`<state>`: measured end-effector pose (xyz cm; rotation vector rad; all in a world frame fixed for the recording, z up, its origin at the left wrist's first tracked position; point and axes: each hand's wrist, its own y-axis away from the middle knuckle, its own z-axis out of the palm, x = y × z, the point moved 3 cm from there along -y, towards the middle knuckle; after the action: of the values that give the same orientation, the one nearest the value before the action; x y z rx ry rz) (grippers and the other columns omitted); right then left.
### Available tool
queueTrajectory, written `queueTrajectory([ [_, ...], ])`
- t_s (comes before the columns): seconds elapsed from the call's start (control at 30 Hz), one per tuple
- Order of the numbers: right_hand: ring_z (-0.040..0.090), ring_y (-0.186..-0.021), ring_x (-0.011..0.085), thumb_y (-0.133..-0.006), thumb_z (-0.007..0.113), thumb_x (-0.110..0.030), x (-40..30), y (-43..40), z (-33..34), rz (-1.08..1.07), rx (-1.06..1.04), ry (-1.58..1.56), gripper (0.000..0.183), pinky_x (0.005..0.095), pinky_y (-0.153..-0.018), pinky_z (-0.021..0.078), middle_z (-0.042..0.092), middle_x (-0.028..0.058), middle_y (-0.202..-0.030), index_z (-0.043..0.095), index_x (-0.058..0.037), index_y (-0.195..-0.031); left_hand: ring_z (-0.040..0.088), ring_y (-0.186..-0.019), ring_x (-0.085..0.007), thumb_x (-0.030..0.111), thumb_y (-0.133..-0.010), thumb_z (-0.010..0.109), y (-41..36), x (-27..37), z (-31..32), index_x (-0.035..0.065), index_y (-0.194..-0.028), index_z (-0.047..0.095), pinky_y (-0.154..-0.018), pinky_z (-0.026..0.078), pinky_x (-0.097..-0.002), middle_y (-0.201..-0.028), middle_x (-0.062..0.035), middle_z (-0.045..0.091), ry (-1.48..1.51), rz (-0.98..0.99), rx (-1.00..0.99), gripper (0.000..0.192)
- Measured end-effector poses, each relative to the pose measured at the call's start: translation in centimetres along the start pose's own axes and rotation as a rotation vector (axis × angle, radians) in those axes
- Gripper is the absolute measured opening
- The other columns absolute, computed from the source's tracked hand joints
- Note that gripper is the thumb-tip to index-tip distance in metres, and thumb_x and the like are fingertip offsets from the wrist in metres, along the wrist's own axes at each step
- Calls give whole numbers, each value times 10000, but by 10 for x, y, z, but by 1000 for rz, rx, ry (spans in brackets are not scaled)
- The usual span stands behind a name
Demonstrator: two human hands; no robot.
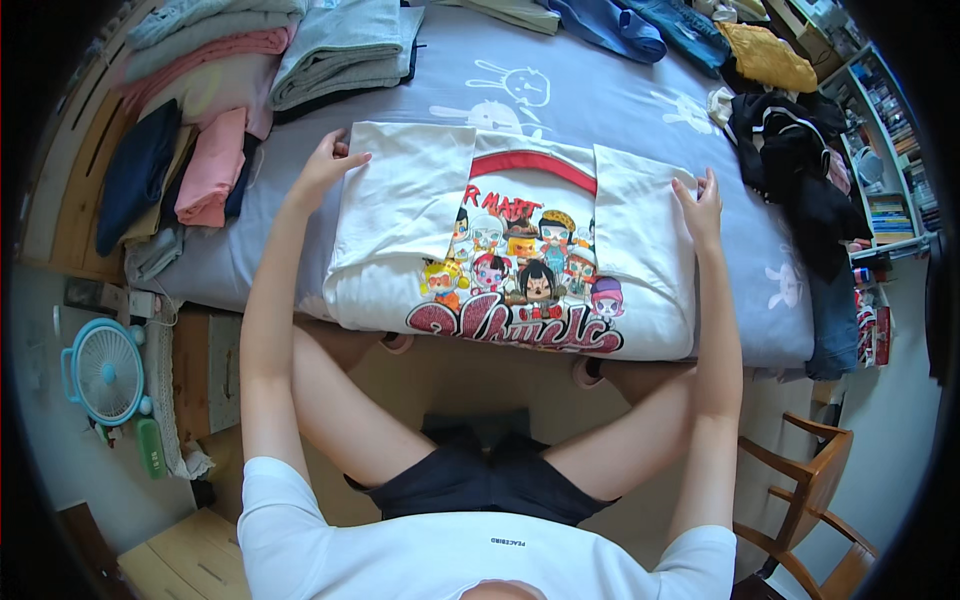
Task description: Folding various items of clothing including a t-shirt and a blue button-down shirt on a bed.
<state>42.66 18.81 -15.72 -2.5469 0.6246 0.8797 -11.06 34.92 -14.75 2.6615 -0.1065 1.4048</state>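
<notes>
A white T-shirt (540, 247) lies partly folded on the bed's near edge, its red neckband on the far side. Colourful cartoon figures and lettering cover its middle. Both side parts are turned inward over the body, leaving a strip of the print between them. My left hand (330, 166) is at the shirt's far left corner, thumb resting on the cloth and fingers just outside the edge. At the far right corner, my right hand (701, 210) touches the folded edge with its thumb, the other fingers spread beyond it.
Folded clothes (214, 165) are piled at the bed's left, beside a grey folded stack (345, 56). Dark loose garments (787, 150) and a yellow cloth (769, 56) lie at right. A blue fan (109, 371) is at left, a wooden chair (806, 480) at lower right.
</notes>
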Motion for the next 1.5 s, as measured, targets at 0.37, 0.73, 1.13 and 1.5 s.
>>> queueTrajectory([
  [0.37, 571, -800, 91, -725, 685, -112, -5, -24, -17, 276, -397, -560, 403, 210, -750, 415, 626, 44, -914, 561, 11, -1088, 535, -823, -52, 151, -752, 681, -23, 28, 5, 28, -999, 596, -731, 381, -173, -884, -2, 609, 223, -40, -261, 288],
  [0.73, 578, -791, 81, -729, 680, -75, -49, 3, -82, 16, -290, -516, 291, 215, -741, 423, 641, 21, -865, 601, -20, -1005, 466, -716, -24, 112, -739, 678, 25, 63, -22, 58, -832, 604, -641, 346, -180, -759, 50, 552, 104, 232, -109, 131],
  [1.13, 563, -624, 99, -736, 546, 76, -77, 146, -159, -80, -115, -438, 229, 202, -567, 436, 613, 34, -764, 622, -5, -936, 457, -784, -202, -32, -602, 586, 180, 86, -51, 30, -692, 389, -723, 349, -265, -788, -68, 516, -392, 567, 18, 225],
  [1.5, 526, -819, 107, -696, 574, 59, -47, 187, -136, -227, -206, -122, 229, 216, -644, 364, 606, 26, -821, 627, -44, -894, 454, -1108, -308, -85, -593, 517, 196, 53, -30, 23, -701, 368, -865, 363, -345, -1066, -114, 572, -502, 647, -141, 213],
])
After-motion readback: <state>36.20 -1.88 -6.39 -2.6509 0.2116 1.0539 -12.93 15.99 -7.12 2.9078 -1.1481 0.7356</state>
